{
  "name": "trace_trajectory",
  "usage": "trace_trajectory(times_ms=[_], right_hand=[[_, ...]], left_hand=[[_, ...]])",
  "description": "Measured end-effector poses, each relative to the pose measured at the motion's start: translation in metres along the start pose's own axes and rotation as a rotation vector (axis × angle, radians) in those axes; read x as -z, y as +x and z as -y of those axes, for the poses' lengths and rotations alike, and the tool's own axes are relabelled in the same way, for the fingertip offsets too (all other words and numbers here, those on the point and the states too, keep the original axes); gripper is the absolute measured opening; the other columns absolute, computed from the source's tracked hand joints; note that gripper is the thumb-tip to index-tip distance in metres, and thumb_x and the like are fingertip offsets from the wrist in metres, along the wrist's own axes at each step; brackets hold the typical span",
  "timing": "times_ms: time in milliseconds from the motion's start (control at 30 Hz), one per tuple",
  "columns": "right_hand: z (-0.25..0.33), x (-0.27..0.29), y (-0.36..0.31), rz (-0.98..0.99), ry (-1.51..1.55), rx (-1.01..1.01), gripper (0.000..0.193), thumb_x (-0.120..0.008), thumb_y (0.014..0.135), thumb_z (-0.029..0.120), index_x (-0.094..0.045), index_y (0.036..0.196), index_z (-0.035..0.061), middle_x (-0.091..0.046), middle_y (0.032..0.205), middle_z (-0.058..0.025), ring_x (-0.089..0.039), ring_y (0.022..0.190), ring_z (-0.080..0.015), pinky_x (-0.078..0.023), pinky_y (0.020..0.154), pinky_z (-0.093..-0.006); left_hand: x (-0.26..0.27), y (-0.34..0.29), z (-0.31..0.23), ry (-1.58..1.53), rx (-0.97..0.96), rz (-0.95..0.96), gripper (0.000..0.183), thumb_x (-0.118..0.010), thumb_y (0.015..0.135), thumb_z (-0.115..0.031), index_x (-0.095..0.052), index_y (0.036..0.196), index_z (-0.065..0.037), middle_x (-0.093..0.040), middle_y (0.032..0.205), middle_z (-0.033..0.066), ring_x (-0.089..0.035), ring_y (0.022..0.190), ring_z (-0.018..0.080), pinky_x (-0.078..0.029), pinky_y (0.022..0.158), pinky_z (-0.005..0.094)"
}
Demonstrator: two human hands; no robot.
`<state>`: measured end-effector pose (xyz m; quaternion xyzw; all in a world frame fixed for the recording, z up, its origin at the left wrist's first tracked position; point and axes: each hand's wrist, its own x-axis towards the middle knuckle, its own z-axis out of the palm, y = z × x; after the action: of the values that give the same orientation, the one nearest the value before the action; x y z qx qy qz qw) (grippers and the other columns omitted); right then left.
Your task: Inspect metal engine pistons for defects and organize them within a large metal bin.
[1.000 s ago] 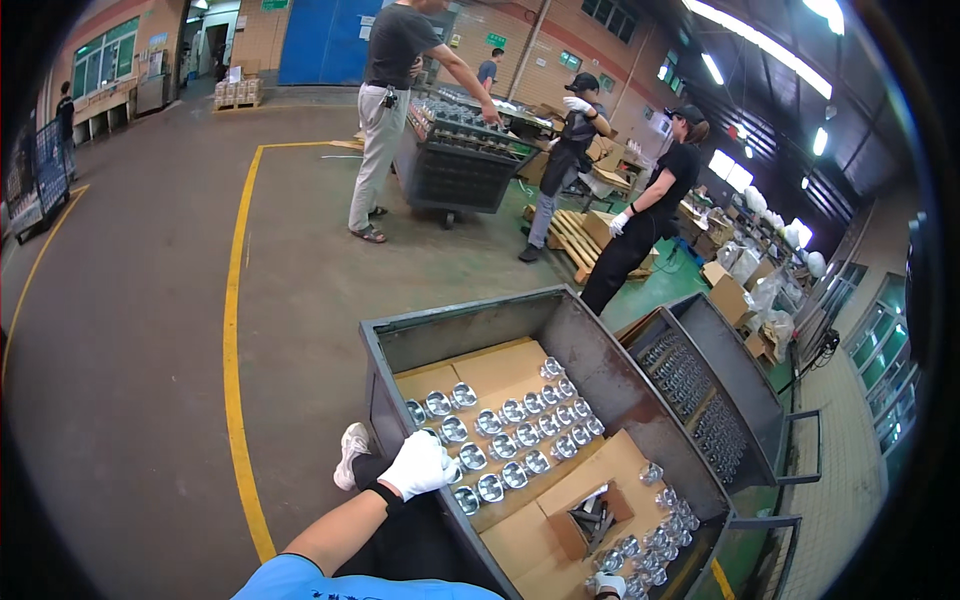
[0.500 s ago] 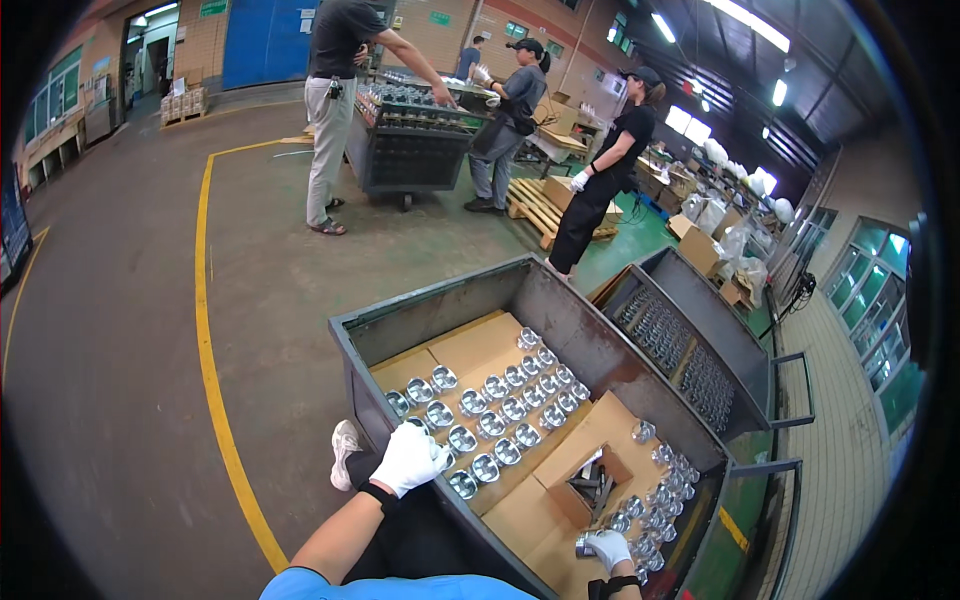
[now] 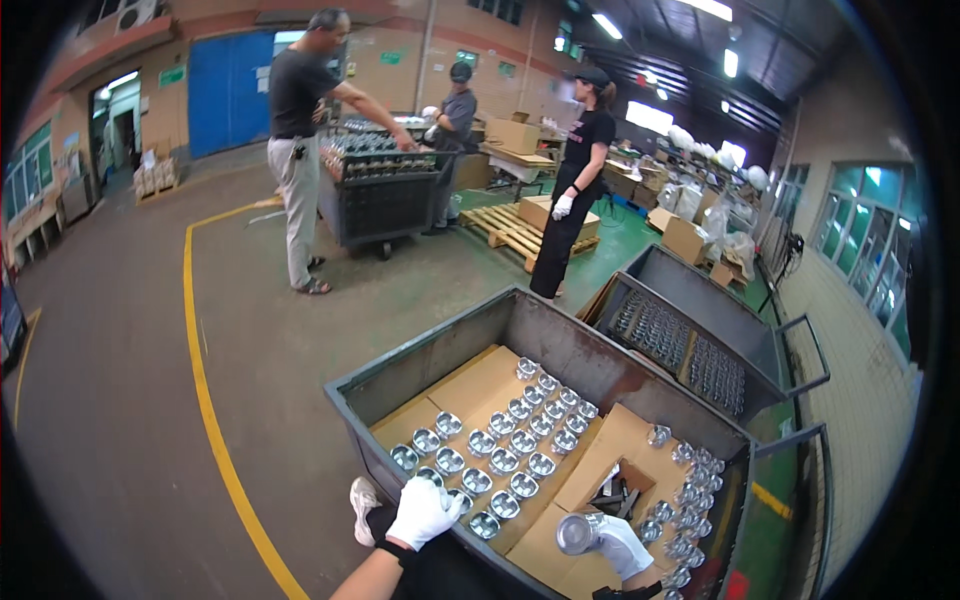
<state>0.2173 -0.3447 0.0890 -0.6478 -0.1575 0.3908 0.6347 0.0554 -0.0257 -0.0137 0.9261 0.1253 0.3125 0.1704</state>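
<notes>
My right hand (image 3: 624, 550), in a white glove, grips a shiny metal piston (image 3: 577, 534) by its side, raised above the cardboard in a grey metal cart (image 3: 420, 352). My left hand (image 3: 428, 512), also gloved, is at the cart's near left rim with its fingers curled. Pistons stand right beside it, and what lies under its fingers is hidden. Rows of pistons (image 3: 502, 461) stand upright on the cardboard at the left. More pistons (image 3: 690, 500) crowd the right side. Between the groups sits a small open cardboard box (image 3: 632, 474) with dark pieces in it.
Another cart (image 3: 700, 350) full of small metal parts stands beyond the right side. A person in black (image 3: 580, 170) stands behind the carts. Farther back, two people are at a loaded dark cart (image 3: 385, 205). A wooden pallet (image 3: 500, 232) lies on the floor.
My right hand has lifted the piston and moved it up and slightly left, away from the right-hand group. My left hand stays at the rim. The view has tilted up.
</notes>
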Motion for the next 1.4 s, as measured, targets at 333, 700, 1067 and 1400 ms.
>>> trace_trajectory(times_ms=[333,700,1067,1400], right_hand=[[-0.066,-0.082,0.084,0.314,0.814,-0.020,0.047,-0.041,0.103,0.024,-0.046,0.142,-0.0016,-0.048,0.147,-0.0278,-0.044,0.139,-0.0468,-0.035,0.116,-0.0620],[-0.055,-0.086,0.077,0.154,-0.424,0.240,0.050,-0.059,0.100,0.036,-0.057,0.141,0.0076,-0.061,0.139,-0.0126,-0.054,0.131,-0.0280,-0.041,0.111,-0.0378],[-0.083,-0.075,0.089,0.165,-0.314,0.283,0.044,-0.049,0.105,0.033,-0.050,0.146,0.0161,-0.057,0.142,-0.0072,-0.051,0.131,-0.0224,-0.041,0.109,-0.0368],[-0.049,-0.063,0.076,0.000,0.089,0.170,0.041,-0.072,0.091,0.028,-0.063,0.128,0.0109,-0.068,0.117,-0.0150,-0.064,0.109,-0.0299,-0.051,0.092,-0.0397]], left_hand=[[0.011,0.008,-0.013,0.069,0.021,0.022,0.035,-0.074,0.077,-0.028,-0.059,0.049,-0.014,-0.057,0.051,0.0094,-0.058,0.051,0.0336,-0.044,0.053,0.0462],[-0.011,0.005,-0.017,0.432,0.068,0.163,0.036,-0.060,0.087,-0.026,-0.062,0.054,-0.013,-0.061,0.056,0.0128,-0.058,0.058,0.0329,-0.043,0.062,0.0500],[0.002,0.025,-0.043,0.364,0.109,0.276,0.034,-0.062,0.088,-0.022,-0.055,0.057,-0.010,-0.056,0.061,0.0149,-0.057,0.069,0.0369,-0.041,0.069,0.0517],[0.000,0.026,-0.046,0.528,0.111,0.431,0.031,-0.055,0.088,-0.021,-0.063,0.059,-0.012,-0.062,0.063,0.0133,-0.059,0.067,0.0331,-0.043,0.069,0.0510]])
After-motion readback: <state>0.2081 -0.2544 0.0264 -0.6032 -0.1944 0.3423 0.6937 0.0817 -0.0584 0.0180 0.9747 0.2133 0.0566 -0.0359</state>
